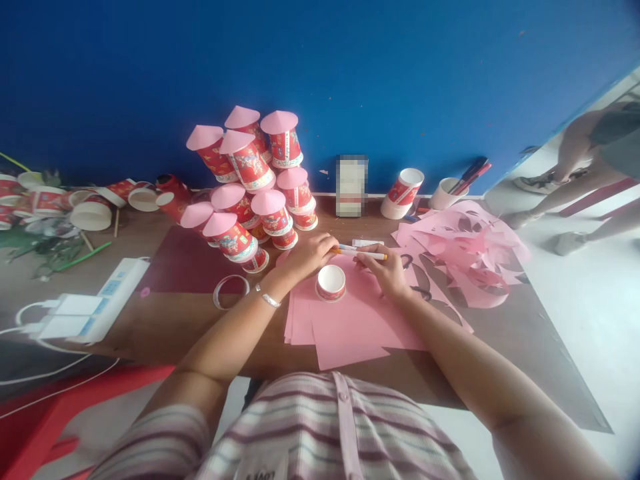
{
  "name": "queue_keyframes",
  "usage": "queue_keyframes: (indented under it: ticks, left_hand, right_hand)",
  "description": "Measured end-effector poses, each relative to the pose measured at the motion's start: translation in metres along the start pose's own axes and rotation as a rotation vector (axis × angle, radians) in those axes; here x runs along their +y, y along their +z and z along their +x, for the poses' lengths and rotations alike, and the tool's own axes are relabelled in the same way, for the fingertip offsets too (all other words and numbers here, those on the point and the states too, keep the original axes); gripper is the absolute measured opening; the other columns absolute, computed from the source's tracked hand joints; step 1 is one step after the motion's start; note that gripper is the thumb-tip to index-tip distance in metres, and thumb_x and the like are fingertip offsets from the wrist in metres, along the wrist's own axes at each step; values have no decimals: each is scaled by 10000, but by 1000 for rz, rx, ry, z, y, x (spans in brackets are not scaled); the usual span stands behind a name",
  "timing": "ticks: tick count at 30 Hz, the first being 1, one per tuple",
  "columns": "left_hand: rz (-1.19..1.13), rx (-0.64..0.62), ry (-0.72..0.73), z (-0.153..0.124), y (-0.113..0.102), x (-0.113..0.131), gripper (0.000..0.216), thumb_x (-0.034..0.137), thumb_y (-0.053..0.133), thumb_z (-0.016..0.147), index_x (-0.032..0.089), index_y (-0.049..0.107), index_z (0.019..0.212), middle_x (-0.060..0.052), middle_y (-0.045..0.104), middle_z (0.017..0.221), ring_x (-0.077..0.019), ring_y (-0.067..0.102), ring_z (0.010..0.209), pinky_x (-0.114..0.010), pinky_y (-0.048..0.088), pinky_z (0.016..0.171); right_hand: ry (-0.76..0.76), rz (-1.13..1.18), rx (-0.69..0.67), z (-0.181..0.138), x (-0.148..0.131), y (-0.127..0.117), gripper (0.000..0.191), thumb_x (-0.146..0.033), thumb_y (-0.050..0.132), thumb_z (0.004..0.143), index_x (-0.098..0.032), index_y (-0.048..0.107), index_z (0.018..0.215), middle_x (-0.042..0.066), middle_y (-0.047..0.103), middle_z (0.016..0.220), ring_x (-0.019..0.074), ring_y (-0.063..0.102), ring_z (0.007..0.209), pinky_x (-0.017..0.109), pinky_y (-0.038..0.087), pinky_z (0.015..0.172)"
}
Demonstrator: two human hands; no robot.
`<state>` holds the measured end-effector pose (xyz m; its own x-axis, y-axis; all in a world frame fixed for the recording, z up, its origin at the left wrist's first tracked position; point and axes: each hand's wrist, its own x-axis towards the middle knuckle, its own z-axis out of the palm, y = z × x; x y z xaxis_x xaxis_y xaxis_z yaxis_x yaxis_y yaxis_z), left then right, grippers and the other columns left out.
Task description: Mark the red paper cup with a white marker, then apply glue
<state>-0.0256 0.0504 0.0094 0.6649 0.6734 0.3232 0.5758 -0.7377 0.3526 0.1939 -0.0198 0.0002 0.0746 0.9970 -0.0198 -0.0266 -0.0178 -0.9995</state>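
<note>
While the small red-and-white paper cup is sitting upside down on the pink paper sheets, both hands, left hand and right hand, are pinching the white orange-tipped marker, probably uncapping it, so tracing the rim looks next.

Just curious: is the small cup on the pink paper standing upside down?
No, the cup stands mouth up on the pink paper, its white inside showing.

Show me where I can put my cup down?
Bare brown table between the white power strip and the clear tape ring. Crowded: the stacked red paper cups and the pink paper scraps.
</note>
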Motion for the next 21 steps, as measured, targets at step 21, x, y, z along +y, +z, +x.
queue_keyframes:
  ticks: [21]
  left_hand:
    - [-147,-87,-138,-2,5,-13,90,281,684,967,192,677,966,-36,699,956,-174,677,888,-306,535,823]
  right_hand:
    - [-437,-820,-16,12,12,-20,280,-398,567,1030,-258,808,1007,82,758,959,245,671,910,348,544,757]
